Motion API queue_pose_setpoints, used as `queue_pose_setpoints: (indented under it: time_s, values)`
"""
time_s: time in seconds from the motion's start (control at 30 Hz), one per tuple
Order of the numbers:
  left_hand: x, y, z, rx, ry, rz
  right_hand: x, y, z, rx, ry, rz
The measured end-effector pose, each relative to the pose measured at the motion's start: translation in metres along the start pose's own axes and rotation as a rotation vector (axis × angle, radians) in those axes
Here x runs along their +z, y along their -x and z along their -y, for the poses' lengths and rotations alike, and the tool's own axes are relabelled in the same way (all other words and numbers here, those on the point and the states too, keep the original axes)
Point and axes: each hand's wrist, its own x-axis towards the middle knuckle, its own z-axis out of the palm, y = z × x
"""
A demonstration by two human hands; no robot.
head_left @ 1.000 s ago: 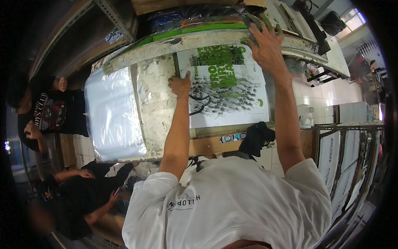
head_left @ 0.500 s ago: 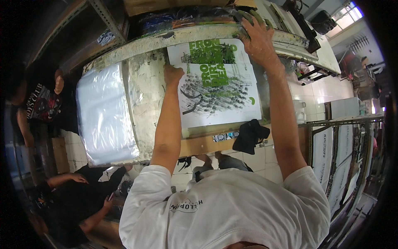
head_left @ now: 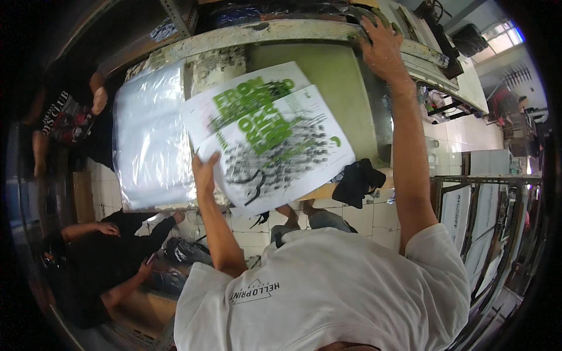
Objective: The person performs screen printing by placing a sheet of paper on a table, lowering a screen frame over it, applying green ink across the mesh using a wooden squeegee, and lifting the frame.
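Observation:
My left hand (head_left: 206,169) pinches the near left edge of white paper sheets (head_left: 281,164) printed with green block letters and black smudged marks. The overlapping sheets are tilted, partly lifted over the table's front edge. Under and beyond them lies a dull green flat board (head_left: 328,76). My right hand (head_left: 383,50), its fingers stained dark and greenish, reaches to the far side and grips a long paint-crusted frame (head_left: 281,29). Its fingertips are partly lost against dark things there. To the left lies a stack of clear plastic-covered sheets (head_left: 149,140).
A black cloth (head_left: 358,182) hangs at the front edge. At left stands a person in a dark shirt (head_left: 67,111); another person in black (head_left: 88,269) sits lower left, holding a phone. A rack of framed panels (head_left: 474,234) stands at right, a white jug (head_left: 432,153) near it.
My left hand has pulled the printed sheets toward me and left, turning them askew and baring the green board. My right hand stays at the far frame. The view has shifted slightly.

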Motion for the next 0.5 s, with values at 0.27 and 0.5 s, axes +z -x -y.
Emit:
queue_pose_setpoints:
  time_s: [0.27, 0.5]
  values:
    - [-0.179, 0.237, 0.094, -0.255, 0.164, -0.449, 0.015, -0.002, -0.032, -0.083, 0.044, -0.060]
    - [-0.171, 0.448, 0.191, -0.634, 0.463, -0.877, 0.026, -0.022, -0.037, -0.135, 0.028, -0.078]
